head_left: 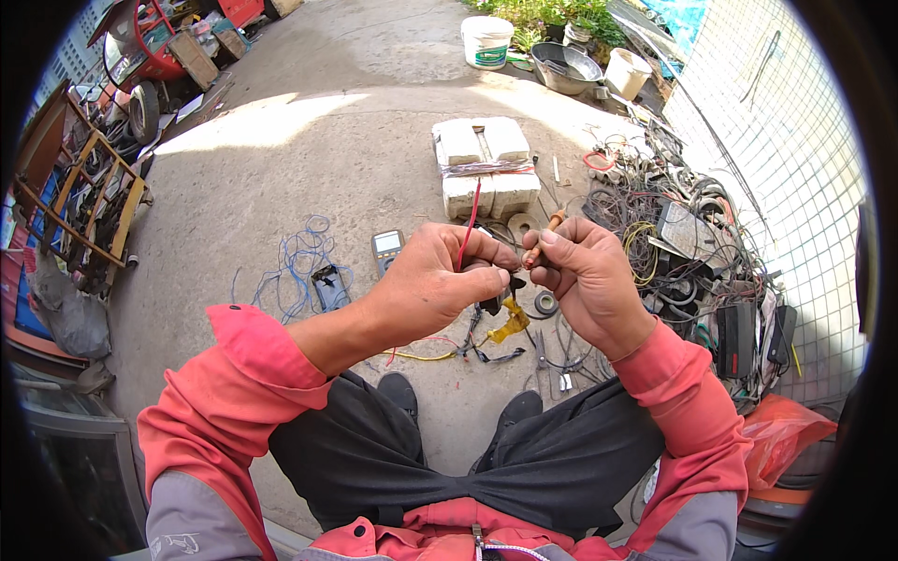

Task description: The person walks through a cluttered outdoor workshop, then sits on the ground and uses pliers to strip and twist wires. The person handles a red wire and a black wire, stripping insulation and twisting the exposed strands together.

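Observation:
My left hand [426, 276] is closed in a pinch on a thin red wire [470, 220], whose free end sticks up above the fingers. Facing it, my right hand [589, 280] grips a short orange-brown rod [544, 239] between thumb and fingers, its lower end close to the left fingertips. What lies right between the fingertips is too small to make out. Just below the hands show a black part [491, 304] and a crumpled yellow piece [510, 323], partly hidden. A yellow cable [421, 356] runs off to the left.
A multimeter [386, 245] and tangled blue wire [301, 257] lie left on the concrete. Ahead stands a white foam-like block [482, 150]. A black tape roll [545, 302] is under my right hand. Piled cables [669, 243] fill the right side; a white bucket [486, 42] stands far off.

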`<move>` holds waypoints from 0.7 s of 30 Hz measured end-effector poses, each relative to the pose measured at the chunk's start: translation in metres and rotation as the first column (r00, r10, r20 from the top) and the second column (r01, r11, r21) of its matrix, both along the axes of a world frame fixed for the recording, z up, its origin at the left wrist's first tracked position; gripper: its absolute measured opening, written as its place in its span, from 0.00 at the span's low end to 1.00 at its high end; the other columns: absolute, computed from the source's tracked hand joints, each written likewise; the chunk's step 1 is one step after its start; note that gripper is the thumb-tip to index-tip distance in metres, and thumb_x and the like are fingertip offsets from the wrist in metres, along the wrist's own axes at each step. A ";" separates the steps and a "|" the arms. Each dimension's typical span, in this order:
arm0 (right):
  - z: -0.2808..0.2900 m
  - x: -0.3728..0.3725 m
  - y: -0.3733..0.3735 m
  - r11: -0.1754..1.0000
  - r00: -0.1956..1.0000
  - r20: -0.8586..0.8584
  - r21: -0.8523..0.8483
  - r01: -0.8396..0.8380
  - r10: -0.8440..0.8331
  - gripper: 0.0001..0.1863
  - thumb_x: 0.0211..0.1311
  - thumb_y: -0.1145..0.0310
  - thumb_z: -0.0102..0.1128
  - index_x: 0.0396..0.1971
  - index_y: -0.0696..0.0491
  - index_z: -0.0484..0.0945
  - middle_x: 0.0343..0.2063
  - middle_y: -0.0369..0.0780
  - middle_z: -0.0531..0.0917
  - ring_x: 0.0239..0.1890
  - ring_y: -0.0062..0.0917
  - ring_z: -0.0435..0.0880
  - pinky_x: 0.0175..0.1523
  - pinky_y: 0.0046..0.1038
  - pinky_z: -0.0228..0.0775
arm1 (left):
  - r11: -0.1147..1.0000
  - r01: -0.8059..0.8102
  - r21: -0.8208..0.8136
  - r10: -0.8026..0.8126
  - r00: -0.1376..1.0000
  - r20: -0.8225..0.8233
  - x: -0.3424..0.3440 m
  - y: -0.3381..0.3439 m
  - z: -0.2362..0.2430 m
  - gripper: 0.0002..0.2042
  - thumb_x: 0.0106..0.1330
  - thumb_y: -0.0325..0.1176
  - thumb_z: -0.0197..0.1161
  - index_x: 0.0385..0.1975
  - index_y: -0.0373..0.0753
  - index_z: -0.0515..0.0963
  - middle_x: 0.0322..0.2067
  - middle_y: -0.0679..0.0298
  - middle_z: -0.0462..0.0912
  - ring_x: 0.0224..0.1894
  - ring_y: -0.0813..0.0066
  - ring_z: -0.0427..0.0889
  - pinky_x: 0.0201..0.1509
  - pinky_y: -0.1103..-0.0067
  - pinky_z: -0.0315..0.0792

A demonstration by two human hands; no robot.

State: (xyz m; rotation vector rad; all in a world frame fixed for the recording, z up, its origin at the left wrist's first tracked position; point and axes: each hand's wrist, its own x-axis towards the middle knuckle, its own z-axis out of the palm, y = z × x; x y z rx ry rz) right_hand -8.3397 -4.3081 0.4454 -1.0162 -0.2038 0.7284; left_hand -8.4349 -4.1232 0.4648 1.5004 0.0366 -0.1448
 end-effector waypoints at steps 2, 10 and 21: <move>0.000 0.000 0.000 1.000 1.000 -0.008 0.005 0.001 -0.001 0.05 0.64 0.76 0.57 0.29 0.58 0.71 0.37 0.45 0.81 0.33 0.24 0.83 0.39 0.22 0.81 | 1.000 -0.002 0.007 0.002 1.000 0.001 0.000 0.001 0.000 0.11 0.61 0.28 0.61 0.41 0.30 0.80 0.20 0.72 0.75 0.18 0.92 0.65 0.20 0.89 0.56; -0.001 0.001 -0.001 1.000 1.000 -0.015 0.020 0.006 -0.005 0.05 0.64 0.77 0.57 0.28 0.58 0.71 0.38 0.45 0.80 0.33 0.26 0.84 0.39 0.23 0.81 | 1.000 -0.006 0.004 0.006 1.000 -0.013 0.001 0.000 0.001 0.11 0.60 0.28 0.62 0.41 0.30 0.80 0.20 0.71 0.76 0.17 0.92 0.65 0.19 0.89 0.57; -0.002 0.001 -0.001 1.000 1.000 -0.019 0.028 0.006 -0.006 0.05 0.63 0.77 0.57 0.28 0.58 0.71 0.37 0.46 0.80 0.33 0.26 0.83 0.38 0.23 0.81 | 0.999 0.019 -0.043 -0.020 0.999 -0.029 0.000 0.001 0.001 0.11 0.61 0.28 0.63 0.41 0.30 0.79 0.21 0.72 0.75 0.18 0.93 0.64 0.19 0.89 0.55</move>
